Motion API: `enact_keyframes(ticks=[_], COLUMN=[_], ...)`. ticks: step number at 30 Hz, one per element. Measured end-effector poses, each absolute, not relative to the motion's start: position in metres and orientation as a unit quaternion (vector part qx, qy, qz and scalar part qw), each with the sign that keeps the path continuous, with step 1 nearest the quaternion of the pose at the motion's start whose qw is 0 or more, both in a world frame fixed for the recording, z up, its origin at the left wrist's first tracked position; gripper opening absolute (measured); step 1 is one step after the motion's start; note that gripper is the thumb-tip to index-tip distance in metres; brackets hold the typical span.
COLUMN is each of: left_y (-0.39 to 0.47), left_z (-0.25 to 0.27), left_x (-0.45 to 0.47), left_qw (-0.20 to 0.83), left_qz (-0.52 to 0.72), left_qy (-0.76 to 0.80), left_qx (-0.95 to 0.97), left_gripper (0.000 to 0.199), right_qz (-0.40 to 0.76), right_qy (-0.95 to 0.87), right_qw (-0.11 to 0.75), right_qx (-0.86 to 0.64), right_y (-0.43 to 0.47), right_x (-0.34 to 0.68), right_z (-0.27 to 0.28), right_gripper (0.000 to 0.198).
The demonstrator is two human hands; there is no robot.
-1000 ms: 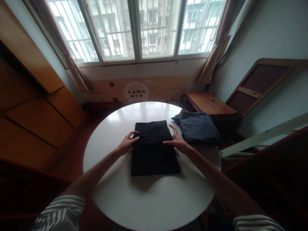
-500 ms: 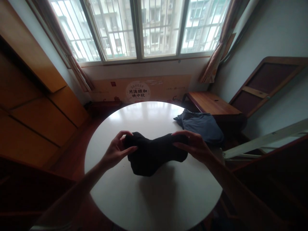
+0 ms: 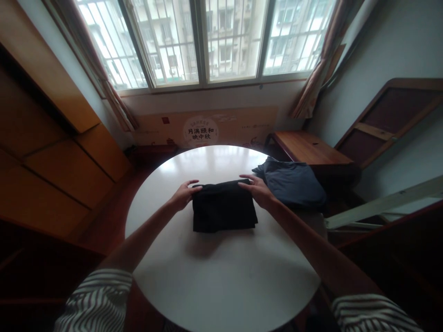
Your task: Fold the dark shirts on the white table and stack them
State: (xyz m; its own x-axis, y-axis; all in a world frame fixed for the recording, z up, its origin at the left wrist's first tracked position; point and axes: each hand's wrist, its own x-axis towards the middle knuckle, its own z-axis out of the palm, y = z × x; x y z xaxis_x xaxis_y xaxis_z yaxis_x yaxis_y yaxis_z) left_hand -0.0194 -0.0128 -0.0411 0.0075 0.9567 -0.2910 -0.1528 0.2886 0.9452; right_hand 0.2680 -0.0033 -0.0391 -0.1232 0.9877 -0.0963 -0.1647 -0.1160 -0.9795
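Observation:
A black folded cloth garment point(image 3: 224, 207) is held above the middle of the white round table point(image 3: 221, 276), its shadow falling on the tabletop. My left hand point(image 3: 185, 193) pinches its far left corner between thumb and fingers. At the far right corner, my right hand point(image 3: 256, 189) grips the fabric the same way. The cloth hangs nearly flat in a rectangle, its layers showing along the lower right edge. What kind of garment it is, I cannot tell.
A dark blue-grey folded garment point(image 3: 294, 182) lies on the table's right side. Behind it stands a low wooden bench point(image 3: 311, 147). A pale metal frame point(image 3: 380, 210) runs along the right, and wooden cabinets point(image 3: 69, 170) line the left.
The black cloth was bunched and sagging in the middle; now it is straighter and rectangular. Both hands have moved farther forward, and my right hand has shifted left, closer to the other.

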Motion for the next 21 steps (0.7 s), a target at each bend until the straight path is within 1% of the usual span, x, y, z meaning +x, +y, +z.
enact_keyframes(ticks=[2,5,7,9,12,15,16,18,21], left_y=[-0.002,0.014,0.018,0.009,-0.029,-0.084,-0.102,-0.132,-0.155], left_z=[-0.019,0.027,0.051,0.059,0.031,-0.025,-0.043,-0.068,-0.077], left_x=[-0.019,-0.017,-0.015,-0.014,-0.016,-0.022,-0.024,-0.026,-0.025], left_qw=[0.578,0.487,0.416,0.364,0.346,0.399,0.417,0.422,0.385], left_qz=[0.503,0.592,0.639,0.660,0.630,0.517,0.479,0.432,0.410], left_qy=[0.498,0.417,0.361,0.339,0.380,0.458,0.475,0.501,0.532], left_qx=[0.406,0.488,0.537,0.563,0.583,0.603,0.609,0.620,0.634], left_gripper=[0.058,0.055,0.056,0.063,0.085,0.106,0.110,0.114,0.113], right_qz=[0.578,0.509,0.462,0.444,0.469,0.521,0.536,0.557,0.559], right_qy=[-0.477,-0.529,-0.556,-0.569,-0.568,-0.578,-0.586,-0.598,-0.612], right_qw=[0.509,0.570,0.596,0.599,0.572,0.487,0.449,0.396,0.371], right_qx=[-0.425,-0.369,-0.349,-0.347,-0.362,-0.396,-0.409,-0.418,-0.420], right_y=[0.006,0.022,0.028,0.025,-0.001,-0.043,-0.057,-0.081,-0.101], right_x=[0.269,0.270,0.270,0.271,0.274,0.280,0.282,0.287,0.290], right_z=[-0.019,0.021,0.042,0.049,0.029,-0.016,-0.031,-0.055,-0.067], right_gripper=[0.050,0.057,0.072,0.092,0.120,0.140,0.142,0.138,0.132])
